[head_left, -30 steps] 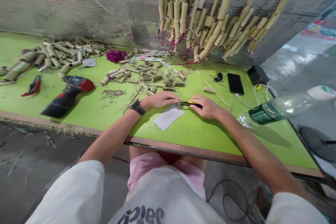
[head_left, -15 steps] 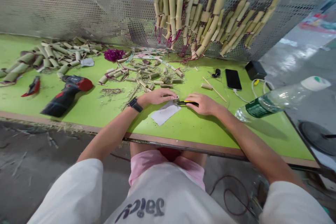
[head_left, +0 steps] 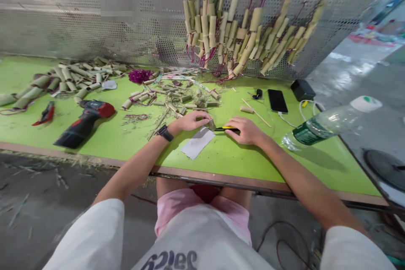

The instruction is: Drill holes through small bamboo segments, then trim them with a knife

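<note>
My left hand [head_left: 192, 121] rests low over the green table, its fingers closed on a short piece of bamboo [head_left: 211, 124]. In my right hand [head_left: 246, 130] is a yellow and black utility knife [head_left: 228, 128], its blade end pointing left towards the bamboo piece. The tip lies close to the piece; whether it touches I cannot tell. Just below my left hand a whitish sheet of paper [head_left: 198, 143] lies flat. Cut bamboo bits [head_left: 186, 98] and shavings are scattered beyond both hands.
A cordless drill [head_left: 87, 122] and red pruning shears [head_left: 47, 114] lie left, before a bamboo pile [head_left: 68, 76]. On the right are a phone [head_left: 277, 101], a black box [head_left: 303, 90] and a plastic bottle [head_left: 329, 122]. Strung bamboo [head_left: 229, 29] hangs on the perforated metal panel [head_left: 152, 4].
The whole view has shifted, so the table sits a little lower. My left fingers have moved slightly off the bamboo piece's top, and more of its side shows. The knife remains in my right hand.
</note>
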Demonstrator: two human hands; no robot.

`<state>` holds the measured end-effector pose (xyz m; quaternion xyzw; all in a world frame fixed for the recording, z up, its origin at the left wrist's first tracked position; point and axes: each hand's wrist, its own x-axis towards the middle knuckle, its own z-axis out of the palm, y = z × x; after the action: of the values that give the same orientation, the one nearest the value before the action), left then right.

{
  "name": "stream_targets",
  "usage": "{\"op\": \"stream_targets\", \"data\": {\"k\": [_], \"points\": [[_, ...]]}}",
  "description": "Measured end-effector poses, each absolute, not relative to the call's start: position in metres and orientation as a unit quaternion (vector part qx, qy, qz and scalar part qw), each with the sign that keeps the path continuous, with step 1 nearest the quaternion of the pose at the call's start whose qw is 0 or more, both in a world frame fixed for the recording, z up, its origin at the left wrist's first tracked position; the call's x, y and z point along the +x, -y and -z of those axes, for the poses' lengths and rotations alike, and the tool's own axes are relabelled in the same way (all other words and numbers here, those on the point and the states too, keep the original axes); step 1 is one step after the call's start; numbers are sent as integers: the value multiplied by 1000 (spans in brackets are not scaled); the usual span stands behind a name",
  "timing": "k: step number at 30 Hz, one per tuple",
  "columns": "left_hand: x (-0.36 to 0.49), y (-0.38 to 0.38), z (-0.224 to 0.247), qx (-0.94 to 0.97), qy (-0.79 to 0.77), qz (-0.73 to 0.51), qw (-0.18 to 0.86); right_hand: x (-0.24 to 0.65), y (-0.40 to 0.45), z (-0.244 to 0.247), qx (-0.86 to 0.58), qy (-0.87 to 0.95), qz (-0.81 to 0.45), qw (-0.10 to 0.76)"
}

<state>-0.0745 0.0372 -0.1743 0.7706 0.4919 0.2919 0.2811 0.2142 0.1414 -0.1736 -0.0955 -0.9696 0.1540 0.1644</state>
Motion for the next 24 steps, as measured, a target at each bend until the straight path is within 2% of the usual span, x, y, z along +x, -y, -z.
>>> {"op": "stream_targets", "data": {"k": [6, 16, 24], "points": [[-70, -35, 173, 771, -489, -301, 274, 215, -151, 181, -144, 957, -163, 191], [-67, -36, 176, 776, -495, -281, 272, 215, -154, 183, -124, 956, -159, 215], [-74, -39, 173, 791, -445, -273, 320, 210, -152, 185, -107, 957, -151, 222]]}}
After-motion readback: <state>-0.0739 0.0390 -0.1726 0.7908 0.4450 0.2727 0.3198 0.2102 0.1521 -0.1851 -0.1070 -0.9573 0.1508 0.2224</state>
